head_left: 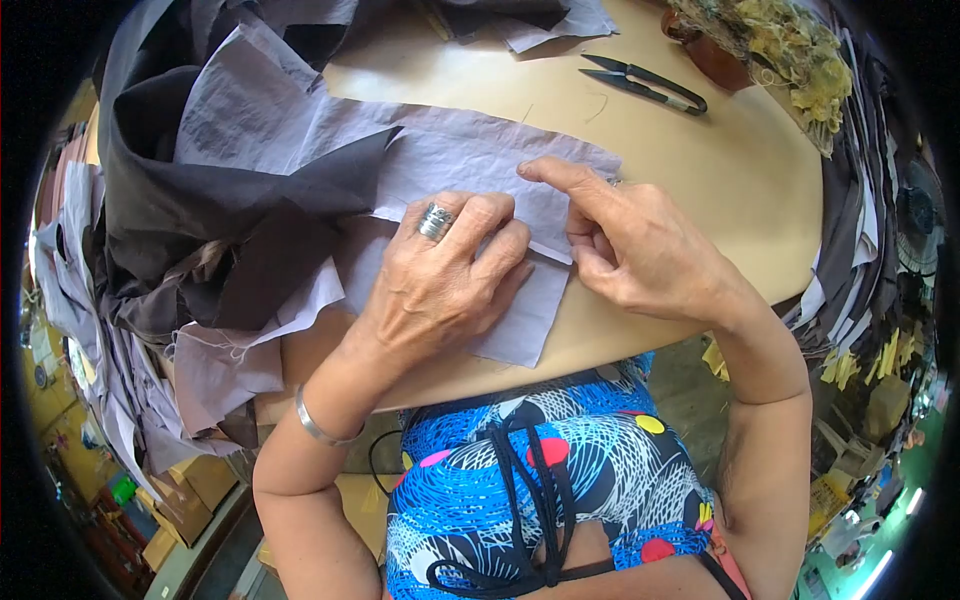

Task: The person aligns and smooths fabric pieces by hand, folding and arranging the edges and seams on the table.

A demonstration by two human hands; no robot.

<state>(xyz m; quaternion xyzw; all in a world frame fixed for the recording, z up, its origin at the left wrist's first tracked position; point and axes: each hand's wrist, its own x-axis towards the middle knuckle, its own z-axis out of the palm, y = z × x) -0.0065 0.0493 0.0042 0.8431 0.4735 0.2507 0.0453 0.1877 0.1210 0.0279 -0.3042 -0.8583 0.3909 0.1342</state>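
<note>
A strip of light grey-purple cloth (450, 135) lies across the pale table, with another grey piece (525, 320) below it towards my body. My left hand (445, 270), wearing a wide ring, is closed at the cloth's lower edge, its fingers bent down onto the fabric. At the right end of the strip, my right hand (645, 240) has its index finger stretched over the cloth. Its thumb and other fingers are curled together at the cloth's edge; the exact pinch is partly hidden. Dark cloth (250, 190) is heaped left of my left hand.
Black thread snips (645, 85) lie beyond my right hand. A bundle of yellowish scraps (770, 50) sits at the table's far right. Strips of dark and grey cloth (850, 260) hang along the right edge, and more cloth (105, 330) hangs at the left.
</note>
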